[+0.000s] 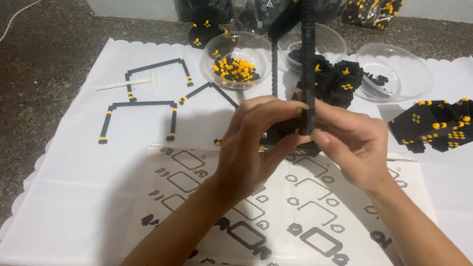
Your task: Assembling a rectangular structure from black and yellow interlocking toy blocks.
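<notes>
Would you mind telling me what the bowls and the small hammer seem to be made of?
The bowls look like thin clear plastic: glossy, see-through, with ribbed rims. The small hammer appears to be matte white plastic, moulded in one piece, though that is hard to confirm.

- I see a tall black frame of tiny bricks (308, 59) standing upright in the middle of the scene, its thick column rising past the top edge of the view, with a thinner black strut just to its left.
- Its lower end sits between my two hands, pinched from both sides, with a few yellow bricks showing low on the column.
- It stands above the near printed sheet, in front of the far clear bowls.
</notes>
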